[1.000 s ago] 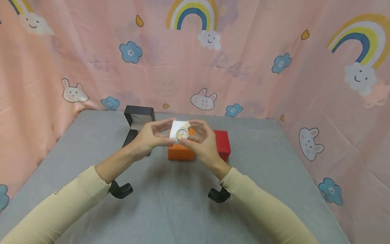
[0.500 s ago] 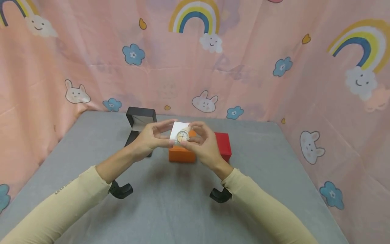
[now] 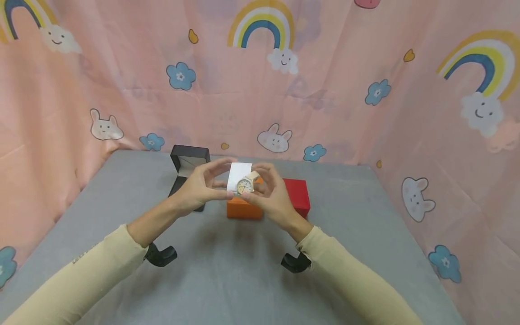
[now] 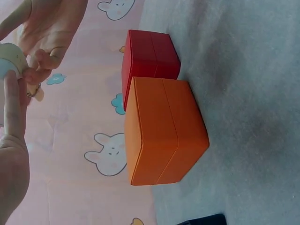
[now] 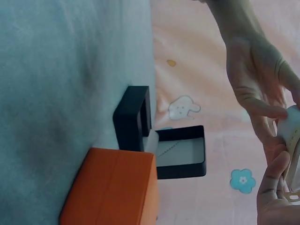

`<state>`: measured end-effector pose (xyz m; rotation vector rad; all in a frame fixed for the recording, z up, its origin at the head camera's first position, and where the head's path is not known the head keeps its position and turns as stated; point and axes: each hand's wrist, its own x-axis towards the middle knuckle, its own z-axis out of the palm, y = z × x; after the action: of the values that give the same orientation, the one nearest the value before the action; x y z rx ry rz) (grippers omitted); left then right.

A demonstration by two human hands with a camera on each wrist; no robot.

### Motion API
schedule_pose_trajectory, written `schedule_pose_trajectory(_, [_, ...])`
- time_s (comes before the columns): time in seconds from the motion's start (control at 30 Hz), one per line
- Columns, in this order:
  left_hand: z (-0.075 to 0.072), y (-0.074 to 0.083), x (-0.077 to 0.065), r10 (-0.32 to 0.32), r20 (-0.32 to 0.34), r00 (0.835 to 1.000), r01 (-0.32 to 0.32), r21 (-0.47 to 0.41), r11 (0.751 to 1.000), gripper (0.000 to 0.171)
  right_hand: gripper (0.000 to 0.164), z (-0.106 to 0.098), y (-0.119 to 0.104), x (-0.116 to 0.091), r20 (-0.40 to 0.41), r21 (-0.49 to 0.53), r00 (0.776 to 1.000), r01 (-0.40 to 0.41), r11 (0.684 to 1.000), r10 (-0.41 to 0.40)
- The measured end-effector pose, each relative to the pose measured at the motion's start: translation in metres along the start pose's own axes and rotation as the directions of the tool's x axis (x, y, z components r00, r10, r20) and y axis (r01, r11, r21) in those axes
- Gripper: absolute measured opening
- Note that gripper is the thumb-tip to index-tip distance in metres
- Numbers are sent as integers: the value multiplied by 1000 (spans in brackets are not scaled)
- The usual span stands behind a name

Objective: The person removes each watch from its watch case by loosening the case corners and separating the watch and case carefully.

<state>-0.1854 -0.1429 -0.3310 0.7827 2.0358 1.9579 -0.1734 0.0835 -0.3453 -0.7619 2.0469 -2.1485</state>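
In the head view a wristwatch (image 3: pixel 245 186) with a pale round dial and cream strap is held up at the front of a white cushion (image 3: pixel 239 172). My left hand (image 3: pixel 201 183) pinches the cushion's left side between thumb and fingers. My right hand (image 3: pixel 273 189) grips the watch and strap from the right, thumb at the dial's lower edge. The left wrist view shows the cream strap (image 4: pixel 18 55) bent around the cushion's end. Stitching on the strap (image 5: pixel 294 140) shows in the right wrist view. Fingers partly hide how strap and cushion meet.
Behind the hands stand a closed orange box (image 3: pixel 244 210) and a red box (image 3: pixel 298 196). An open black watch box (image 3: pixel 190 155) with a pale lining sits at the back left, partly behind the left hand. A printed pink curtain (image 3: pixel 227 101) hangs behind the grey table (image 3: pixel 227 280).
The watch has turned slightly and shifted right against the cushion; its strap end now points up and right. Both hands keep their hold. The whole head view has shifted down a little.
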Motion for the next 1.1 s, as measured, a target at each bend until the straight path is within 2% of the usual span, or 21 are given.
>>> schedule_pose_trajectory(0.1, [-1, 2, 1, 7, -20, 1000, -7, 15, 1000, 79, 63, 1, -2, 3, -7, -6, 1000, 5, 1000, -5])
schedule_pose_trajectory(0.17, [-1, 3, 2, 7, -42, 999, -6, 30, 1000, 80, 64, 2, -4, 4, -30, -19, 999, -21, 1000, 21])
schedule_pose_trajectory(0.27, [-1, 4, 3, 13, -69, 998, -10, 49, 999, 80, 64, 3, -8, 4, -71, -35, 992, -107, 994, 104])
schedule_pose_trajectory(0.37, [1, 4, 3, 24, -83, 996, -19, 61, 998, 79, 62, 3, -10, 2, -93, -37, 975, -207, 978, 203])
schedule_pose_trajectory(0.47, [2, 3, 3, 34, -101, 994, -27, 77, 997, 77, 62, 3, -12, 0, -55, 34, 959, -275, 961, 277])
schedule_pose_trajectory(0.6, [4, 4, 5, 41, -139, 990, -24, 119, 993, 77, 65, 1, -16, 2, 43, 109, 939, -343, 933, 340])
schedule_pose_trajectory(0.73, [4, 4, 6, 54, -149, 987, -30, 156, 987, 78, 68, 0, -17, 4, 87, 72, 925, -377, 923, 371])
schedule_pose_trajectory(0.93, [4, 1, 7, 81, -125, 989, -55, 203, 978, 75, 66, 0, -14, 4, 71, 63, 918, -395, 916, 391])
schedule_pose_trajectory(1.0, [5, 0, 6, 82, -122, 989, -54, 216, 975, 75, 65, -1, -12, 3, 68, 61, 918, -394, 917, 390])
schedule_pose_trajectory(1.1, [5, 0, 6, 84, -127, 988, -54, 223, 973, 75, 63, 0, -9, 3, 55, 61, 933, -359, 931, 356])
